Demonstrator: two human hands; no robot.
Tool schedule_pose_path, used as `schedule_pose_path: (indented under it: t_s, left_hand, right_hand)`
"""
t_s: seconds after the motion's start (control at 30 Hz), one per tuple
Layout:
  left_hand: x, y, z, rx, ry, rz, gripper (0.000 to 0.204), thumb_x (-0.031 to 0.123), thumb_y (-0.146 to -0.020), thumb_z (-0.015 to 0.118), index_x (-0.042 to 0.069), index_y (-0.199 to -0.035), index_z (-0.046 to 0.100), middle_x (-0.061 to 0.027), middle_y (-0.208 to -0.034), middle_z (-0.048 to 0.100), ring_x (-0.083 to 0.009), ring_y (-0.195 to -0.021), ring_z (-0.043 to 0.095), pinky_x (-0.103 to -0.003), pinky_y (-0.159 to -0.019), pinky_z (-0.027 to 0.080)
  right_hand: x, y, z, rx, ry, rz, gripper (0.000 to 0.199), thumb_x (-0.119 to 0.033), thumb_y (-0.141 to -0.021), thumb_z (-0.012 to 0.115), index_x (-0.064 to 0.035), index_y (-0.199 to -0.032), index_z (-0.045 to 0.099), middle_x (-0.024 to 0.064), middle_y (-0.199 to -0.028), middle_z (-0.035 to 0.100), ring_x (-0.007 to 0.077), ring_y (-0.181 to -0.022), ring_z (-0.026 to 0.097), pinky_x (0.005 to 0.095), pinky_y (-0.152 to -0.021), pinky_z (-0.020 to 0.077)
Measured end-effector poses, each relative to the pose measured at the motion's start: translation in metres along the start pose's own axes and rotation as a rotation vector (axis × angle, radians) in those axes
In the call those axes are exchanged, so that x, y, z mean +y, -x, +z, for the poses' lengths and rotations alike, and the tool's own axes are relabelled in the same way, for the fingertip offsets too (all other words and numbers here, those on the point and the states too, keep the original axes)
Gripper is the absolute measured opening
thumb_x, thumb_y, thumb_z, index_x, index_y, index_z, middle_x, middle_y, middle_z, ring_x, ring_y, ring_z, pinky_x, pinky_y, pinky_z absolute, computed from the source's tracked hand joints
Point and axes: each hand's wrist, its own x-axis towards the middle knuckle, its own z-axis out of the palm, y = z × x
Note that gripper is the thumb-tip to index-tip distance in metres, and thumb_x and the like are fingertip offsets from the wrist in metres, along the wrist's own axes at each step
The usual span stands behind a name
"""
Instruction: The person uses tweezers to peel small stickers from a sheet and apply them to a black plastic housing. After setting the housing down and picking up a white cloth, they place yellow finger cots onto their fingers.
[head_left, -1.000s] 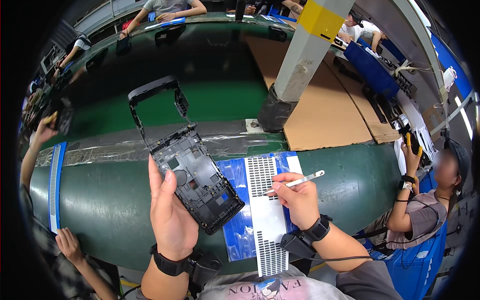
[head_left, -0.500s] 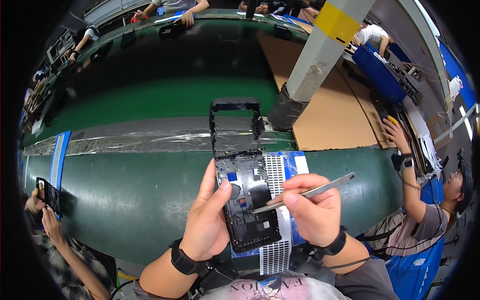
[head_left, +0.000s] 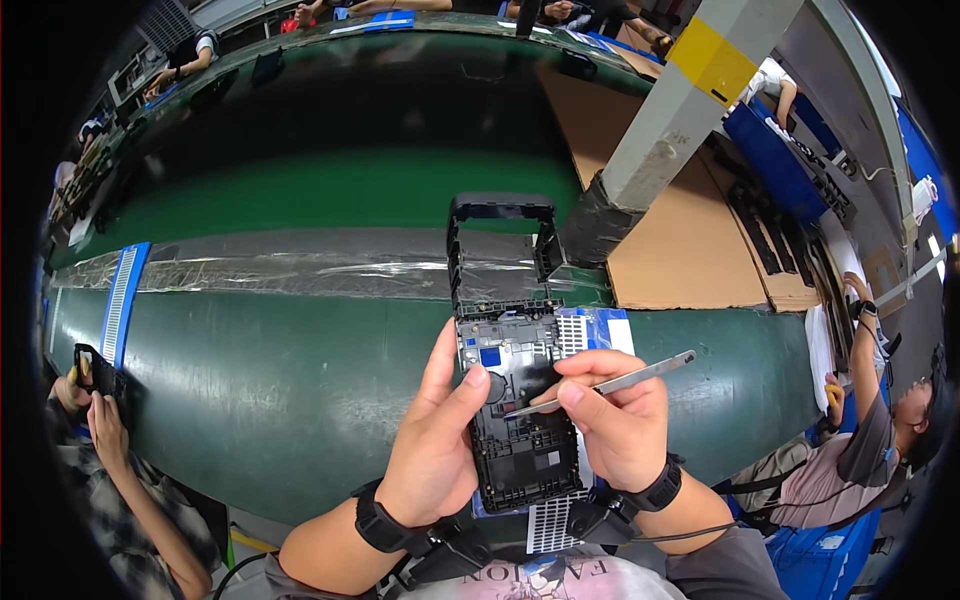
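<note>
My left hand (head_left: 437, 440) grips a black plastic housing (head_left: 535, 440) by its left side, thumb over the front edge. The housing stands tilted up, with an open rectangular frame at its far end and ribs and small blue patches inside. In my right hand (head_left: 622, 420) is a pair of metal tweezers (head_left: 640, 375), pinched between thumb and fingers. The tips of the tweezers reach into the middle of the housing, near a round recess. Whether they hold anything is too small to tell. Behind the housing lies a white grid label sheet (head_left: 555, 525) on a blue backing.
A grey post (head_left: 665, 140) with a yellow band rises at the right, beside brown cardboard (head_left: 680, 260). A blue-backed label strip (head_left: 124, 300) lies on the green table (head_left: 250, 370) at left. Co-workers sit on both sides; the left one holds a black part (head_left: 95, 370).
My tweezers have shifted slightly up and left within the housing. The whole view has turned a little, and the co-worker at the right has drawn back from the cardboard.
</note>
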Motion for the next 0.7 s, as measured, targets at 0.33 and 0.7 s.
schedule_pose_path:
  t_s: [0.33,0.7]
  left_hand:
    - [-0.001,0.000,0.001,-0.011,-0.003,0.020,0.049,0.012,-0.090,0.033,0.010,-0.134,0.012,-0.0091,-0.125,0.036,-0.0183,-0.112,0.041,-0.034,-0.091,0.037]
    - [0.001,0.001,0.000,-0.038,0.078,0.023,0.053,0.010,-0.089,0.037,0.011,-0.134,0.010,-0.0104,-0.125,0.036,-0.0185,-0.110,0.042,-0.033,-0.090,0.038]
  right_hand:
    - [0.000,-0.003,0.006,0.055,0.065,-0.016,0.020,-0.001,-0.076,0.055,0.0040,-0.095,0.053,0.0147,-0.076,0.063,0.0063,-0.056,0.050,0.0182,-0.049,0.0327]
    - [-0.001,-0.004,0.008,0.057,0.028,-0.004,0.020,-0.001,-0.075,0.057,0.0042,-0.095,0.053,0.0140,-0.074,0.063,0.0073,-0.055,0.050,0.0187,-0.049,0.0334]
